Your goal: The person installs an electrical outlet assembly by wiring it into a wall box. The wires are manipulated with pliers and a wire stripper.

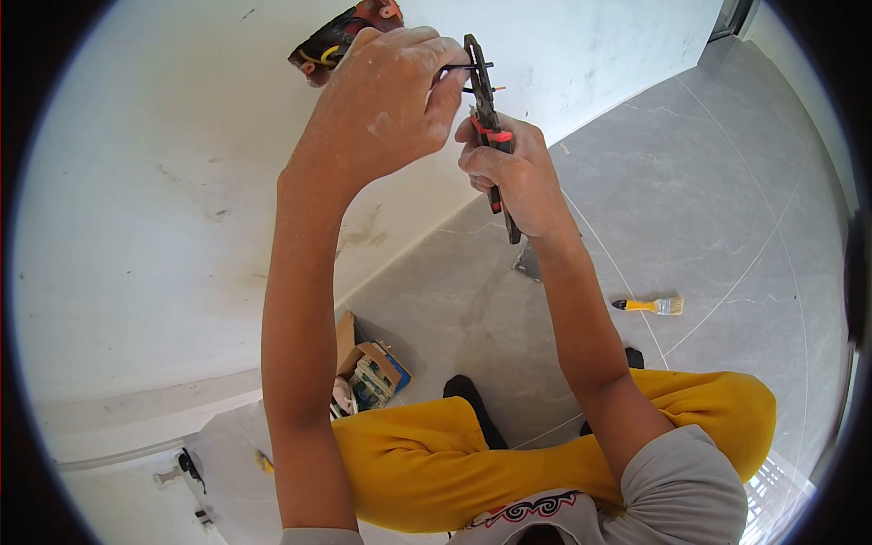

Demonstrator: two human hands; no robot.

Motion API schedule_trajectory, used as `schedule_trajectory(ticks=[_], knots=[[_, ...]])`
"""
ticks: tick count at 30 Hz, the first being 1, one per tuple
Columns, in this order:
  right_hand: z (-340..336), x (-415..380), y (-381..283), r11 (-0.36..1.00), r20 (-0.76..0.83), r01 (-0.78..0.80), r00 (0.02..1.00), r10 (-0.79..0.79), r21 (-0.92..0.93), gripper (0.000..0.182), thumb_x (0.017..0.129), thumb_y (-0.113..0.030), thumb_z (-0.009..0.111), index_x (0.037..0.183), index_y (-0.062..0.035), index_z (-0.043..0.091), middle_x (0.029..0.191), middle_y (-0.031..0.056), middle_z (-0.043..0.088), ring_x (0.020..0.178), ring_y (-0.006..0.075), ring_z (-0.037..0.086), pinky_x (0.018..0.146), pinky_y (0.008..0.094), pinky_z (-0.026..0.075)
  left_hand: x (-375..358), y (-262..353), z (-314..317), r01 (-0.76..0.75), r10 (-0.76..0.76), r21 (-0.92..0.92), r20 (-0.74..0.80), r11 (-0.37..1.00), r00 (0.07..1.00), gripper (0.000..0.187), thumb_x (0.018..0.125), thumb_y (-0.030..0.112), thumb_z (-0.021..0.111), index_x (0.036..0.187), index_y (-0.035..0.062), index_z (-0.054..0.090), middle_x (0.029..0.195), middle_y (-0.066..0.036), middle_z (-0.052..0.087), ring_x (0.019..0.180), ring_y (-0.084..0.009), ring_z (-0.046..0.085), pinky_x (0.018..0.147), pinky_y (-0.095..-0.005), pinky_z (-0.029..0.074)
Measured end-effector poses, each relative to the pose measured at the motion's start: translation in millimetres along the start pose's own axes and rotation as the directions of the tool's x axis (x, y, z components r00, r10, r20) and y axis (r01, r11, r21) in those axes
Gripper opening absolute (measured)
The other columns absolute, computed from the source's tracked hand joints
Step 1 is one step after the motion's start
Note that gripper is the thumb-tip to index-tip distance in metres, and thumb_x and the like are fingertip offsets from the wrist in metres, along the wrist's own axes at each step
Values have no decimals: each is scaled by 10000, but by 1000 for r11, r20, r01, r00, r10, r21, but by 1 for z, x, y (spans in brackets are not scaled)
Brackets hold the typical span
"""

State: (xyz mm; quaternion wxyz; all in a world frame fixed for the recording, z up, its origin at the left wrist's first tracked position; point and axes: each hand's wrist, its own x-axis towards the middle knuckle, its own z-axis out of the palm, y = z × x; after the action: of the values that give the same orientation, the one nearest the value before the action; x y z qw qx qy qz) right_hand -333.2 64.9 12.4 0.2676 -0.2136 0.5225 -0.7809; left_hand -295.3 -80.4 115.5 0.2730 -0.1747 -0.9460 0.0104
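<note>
A red wall box (pixel 368 20) with black and yellow wires sits in the white wall at the top. Over its lower right side is my left hand (pixel 391 95), its thumb and fingers pinching a thin black wire (pixel 457 67). That wire passes across the jaws of a dark wire stripper (pixel 480 77) and sticks out a little to the right. Just below it, another short wire end (pixel 498 88) shows bare copper. My right hand (pixel 509 163) is wrapped round the tool's red and black handles, which point downward. The wall box is partly hidden behind my left hand.
An open cardboard box (pixel 371 368) holding small packages stands on the floor by the wall. A paintbrush (pixel 649 305) with a yellow handle lies on the grey tiles at the right. My yellow-trousered legs (pixel 545 463) are bent below.
</note>
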Motion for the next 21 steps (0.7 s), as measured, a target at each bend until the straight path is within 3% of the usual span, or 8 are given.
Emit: schedule_trajectory(ticks=[4,6,9,12,18,19,20,21], knots=[[-6,-2,1,993,-12,59,998,-61,-101,183,690,-96,650,821,23,607,647,3,483,590,99,417,539,279,322,-6,7,-10,15,-15,4,47,1000,999,321,877,333,702,910,17,652,886,-110,657,811,-298,564,889,-408,423],[-9,-4,2,990,8,75,997,-75,-122,177,684,-93,655,813,19,608,652,1,487,594,96,414,543,276,323,-5,11,-21,42,-46,28,197,999,979,450,830,462,708,913,20,684,852,-97,665,814,-247,598,873,-375,409],[-12,-5,0,992,71,15,997,-6,-126,184,680,-86,669,827,11,619,659,0,496,616,92,424,565,265,331,-6,6,-16,19,-32,76,171,997,985,566,758,579,730,865,25,683,785,-75,649,741,-245,580,840,-368,419],[-9,-10,-3,995,95,54,994,-45,-86,202,678,-74,682,852,13,626,675,-2,507,638,89,444,589,260,348,-9,4,-9,56,-61,50,106,997,992,594,673,535,822,674,44,489,638,-72,486,691,-277,523,804,-387,434],[11,-26,13,999,2,-16,1000,16,37,185,730,-40,651,893,20,589,700,1,510,649,87,462,605,265,376,-16,-9,12,-98,100,26,-71,995,992,636,632,474,878,571,68,392,561,-60,407,581,-250,453,656,-351,396],[17,-28,23,892,-75,-35,994,77,451,174,750,-25,619,909,6,557,696,-5,488,635,92,452,611,266,381,-16,-9,11,-99,101,29,-75,995,992,636,632,474,878,571,68,392,561,-60,407,581,-250,453,656,-351,396],[20,-31,34,624,-116,-11,980,162,781,167,771,-9,588,926,-8,525,691,-10,467,621,97,442,616,267,385,-16,-5,10,-29,34,34,-177,999,984,651,628,473,885,555,73,377,558,-57,402,569,-244,439,646,-346,392],[17,-35,53,630,-114,-12,981,159,776,167,771,-9,588,926,-8,525,691,-10,467,621,97,442,616,267,385,-16,-1,8,46,-36,29,-278,999,960,667,623,472,893,538,78,361,554,-55,397,558,-238,426,635,-340,387]])
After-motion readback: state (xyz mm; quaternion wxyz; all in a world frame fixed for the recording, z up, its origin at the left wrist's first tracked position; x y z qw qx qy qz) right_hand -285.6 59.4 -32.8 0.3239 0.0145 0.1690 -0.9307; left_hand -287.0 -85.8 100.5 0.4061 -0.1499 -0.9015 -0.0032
